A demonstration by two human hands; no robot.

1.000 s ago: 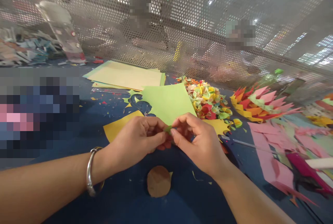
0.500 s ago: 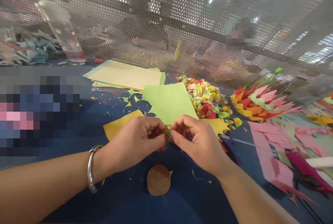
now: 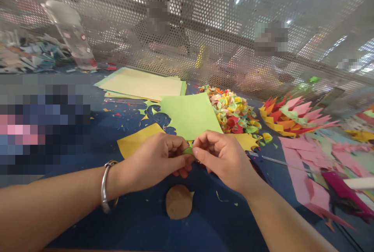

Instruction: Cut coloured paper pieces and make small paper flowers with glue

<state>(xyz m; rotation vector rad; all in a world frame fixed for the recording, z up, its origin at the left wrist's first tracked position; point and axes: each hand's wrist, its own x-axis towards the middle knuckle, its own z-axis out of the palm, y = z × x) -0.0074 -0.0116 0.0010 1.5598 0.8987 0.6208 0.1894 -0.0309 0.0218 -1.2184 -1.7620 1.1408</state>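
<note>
Between the fingertips of both hands is a small piece of green paper (image 3: 188,150), mostly hidden by the fingers. My left hand (image 3: 163,155), with a silver bangle on the wrist, pinches it from one side; my right hand (image 3: 223,158) pinches it from the other. Just beyond the fingers lies a light green sheet (image 3: 191,116), overlapping yellow paper (image 3: 137,139) that shows at both sides. A round brown cardboard disc (image 3: 179,202) rests on the dark blue table below my hands, a pale paper tip sticking out at its edge.
A stack of pale paper sheets (image 3: 143,83) lies further back. To its right is a heap of small folded colourful pieces (image 3: 230,107), then spiky paper strips (image 3: 292,113). Pink paper (image 3: 295,166) and a magenta-handled tool (image 3: 346,193) lie at right. A perforated screen (image 3: 210,41) stands behind.
The fingers have shifted slightly on the green paper, and a little more of it shows between them. Both hands still pinch it. The other things lie as before.
</note>
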